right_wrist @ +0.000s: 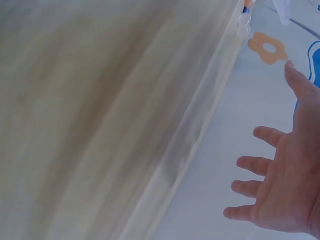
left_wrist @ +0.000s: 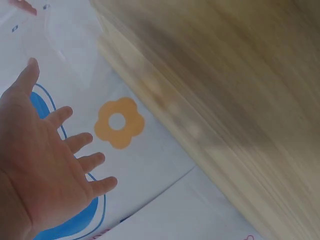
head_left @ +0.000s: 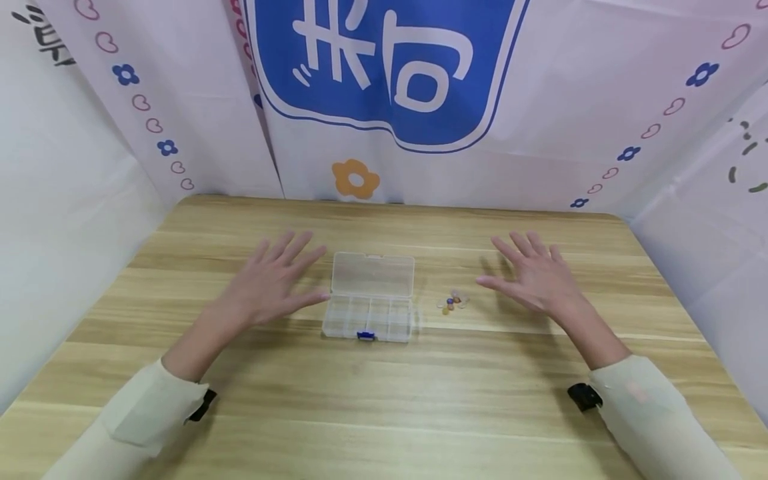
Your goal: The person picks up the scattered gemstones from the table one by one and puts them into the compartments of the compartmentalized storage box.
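Observation:
A clear plastic compartment box [head_left: 373, 275] lies on the table with its lid tipped back and a blue latch [head_left: 365, 335] on the near edge. Right of it is a small cluster of beads [head_left: 451, 302], some blue, orange and yellow, others clear. My left hand [head_left: 264, 283] hovers left of the box, fingers spread, thumb near the box's side in the head view. Over the table to the right of the beads is my right hand [head_left: 534, 277], its fingers also spread. Both palms [left_wrist: 45, 170] hold nothing in the wrist views.
The wood-grain table [head_left: 384, 413] runs back to a white hanging cloth [head_left: 564, 153] with a blue sign print and an orange flower [head_left: 356, 179]. White cloth also hangs at both sides. A black strap [head_left: 585, 397] shows at the right sleeve's cuff.

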`<state>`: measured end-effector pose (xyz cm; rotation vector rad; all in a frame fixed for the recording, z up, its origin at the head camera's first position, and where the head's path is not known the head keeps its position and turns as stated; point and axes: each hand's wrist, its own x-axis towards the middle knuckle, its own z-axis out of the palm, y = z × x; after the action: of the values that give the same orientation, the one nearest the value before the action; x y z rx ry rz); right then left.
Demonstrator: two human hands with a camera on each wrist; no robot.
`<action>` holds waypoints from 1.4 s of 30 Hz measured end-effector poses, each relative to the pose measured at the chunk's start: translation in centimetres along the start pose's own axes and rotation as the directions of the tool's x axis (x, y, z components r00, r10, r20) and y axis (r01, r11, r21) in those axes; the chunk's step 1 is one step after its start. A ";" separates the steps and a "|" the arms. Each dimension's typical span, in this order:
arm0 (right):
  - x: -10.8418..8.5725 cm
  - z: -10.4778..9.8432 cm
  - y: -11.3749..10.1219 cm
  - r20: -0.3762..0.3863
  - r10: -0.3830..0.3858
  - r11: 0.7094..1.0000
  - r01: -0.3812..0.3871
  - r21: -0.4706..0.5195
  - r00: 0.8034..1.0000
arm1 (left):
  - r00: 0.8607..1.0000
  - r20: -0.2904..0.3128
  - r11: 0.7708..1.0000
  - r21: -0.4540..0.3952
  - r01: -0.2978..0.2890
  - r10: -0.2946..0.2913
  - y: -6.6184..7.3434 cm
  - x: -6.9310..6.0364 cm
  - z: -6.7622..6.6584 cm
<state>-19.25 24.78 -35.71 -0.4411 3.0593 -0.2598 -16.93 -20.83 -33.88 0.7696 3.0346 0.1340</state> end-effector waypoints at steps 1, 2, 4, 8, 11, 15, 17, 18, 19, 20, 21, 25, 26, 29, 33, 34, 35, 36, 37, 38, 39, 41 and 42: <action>0.1 0.0 -0.2 0.003 -0.006 1.000 0.006 -0.002 1.000 | 1.000 -0.002 1.000 -0.001 -0.012 0.012 0.1 0.0 0.0; 0.1 0.0 -0.4 0.004 -0.014 1.000 0.014 -0.003 1.000 | 1.000 -0.003 1.000 -0.002 -0.026 0.026 0.3 0.0 0.0; 0.2 -0.1 -0.7 0.002 -0.032 0.999 0.032 -0.001 0.999 | 0.998 -0.008 0.998 -0.023 -0.057 0.057 0.5 0.0 0.0; 0.3 0.0 -1.3 0.020 -0.065 0.998 0.065 0.009 0.998 | 0.994 -0.019 0.991 -0.074 -0.109 0.108 0.9 0.1 0.2; 0.2 0.1 -1.8 0.043 -0.088 0.996 0.087 0.030 0.995 | 0.992 -0.024 0.986 -0.103 -0.128 0.126 1.2 0.1 0.4; 0.1 0.2 -2.2 0.052 -0.099 0.994 0.096 0.058 0.994 | 0.991 -0.015 0.977 -0.167 -0.133 0.132 1.4 0.1 0.5; 0.1 0.3 -2.3 0.048 -0.100 0.992 0.096 0.080 0.994 | 0.991 0.001 0.968 -0.217 -0.130 0.134 1.4 0.1 0.5; 0.1 0.4 -2.4 0.047 -0.098 0.991 0.093 0.099 0.994 | 0.991 0.008 0.961 -0.244 -0.129 0.135 1.4 0.1 0.6; 0.1 0.4 -2.5 0.043 -0.101 0.988 0.095 0.120 0.994 | 0.991 0.016 0.954 -0.270 -0.127 0.136 1.4 0.1 0.6; 0.1 0.5 -2.6 0.040 -0.106 0.984 0.099 0.149 0.994 | 0.990 0.023 0.947 -0.294 -0.126 0.138 1.4 0.1 0.7; 0.2 0.5 -2.7 0.040 -0.107 0.978 0.098 0.186 0.993 | 0.989 0.028 0.939 -0.319 -0.126 0.142 1.3 0.2 0.7; 0.6 0.7 -3.2 0.068 -0.123 0.948 0.097 0.303 0.990 | 0.988 0.036 0.908 -0.400 -0.122 0.148 1.2 0.3 1.2; 0.7 0.7 -3.3 0.078 -0.130 0.944 0.099 0.315 0.988 | 0.988 0.038 0.901 -0.416 -0.121 0.150 1.2 0.3 1.3; 1.0 0.8 -3.7 0.111 -0.148 0.939 0.104 0.327 0.983 | 0.987 0.049 0.886 -0.449 -0.115 0.153 1.2 0.5 1.4; 1.4 0.9 -4.1 0.121 -0.177 0.942 0.133 0.309 0.977 | 0.987 0.073 0.890 -0.445 -0.098 0.145 1.3 0.6 1.4; 1.5 0.9 -4.2 0.120 -0.184 0.943 0.141 0.301 0.976 | 0.987 0.078 0.891 -0.444 -0.094 0.143 1.3 0.7 1.4; 1.6 0.8 -4.3 0.120 -0.189 0.944 0.147 0.296 0.974 | 0.986 0.082 0.892 -0.443 -0.093 0.143 1.3 0.7 1.4; 1.6 0.8 -4.4 0.123 -0.189 0.944 0.147 0.294 0.974 | 0.986 0.088 0.892 -0.444 -0.090 0.143 1.3 0.7 1.4; 1.6 0.8 -4.5 0.126 -0.188 0.945 0.144 0.292 0.974 | 0.985 0.092 0.890 -0.447 -0.089 0.144 1.4 0.8 1.4; 1.7 0.7 -4.6 0.131 -0.185 0.946 0.140 0.293 0.974 | 0.984 0.095 0.887 -0.452 -0.090 0.149 1.4 0.8 1.4; 1.7 0.8 -4.6 0.137 -0.180 0.947 0.134 0.293 0.974 | 0.983 0.099 0.886 -0.455 -0.091 0.152 1.4 0.9 1.5; 1.7 0.8 -4.7 0.146 -0.172 0.948 0.124 0.293 0.974 | 0.982 0.107 0.883 -0.461 -0.090 0.155 1.3 1.0 1.5; 1.7 0.9 -4.7 0.148 -0.171 0.948 0.121 0.295 0.974 | 0.982 0.110 0.883 -0.462 -0.088 0.156 1.3 1.0 1.6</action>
<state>-19.54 19.74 -35.78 -0.6354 2.7640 -0.6224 -17.14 -19.09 -35.31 0.8751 2.6493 0.7281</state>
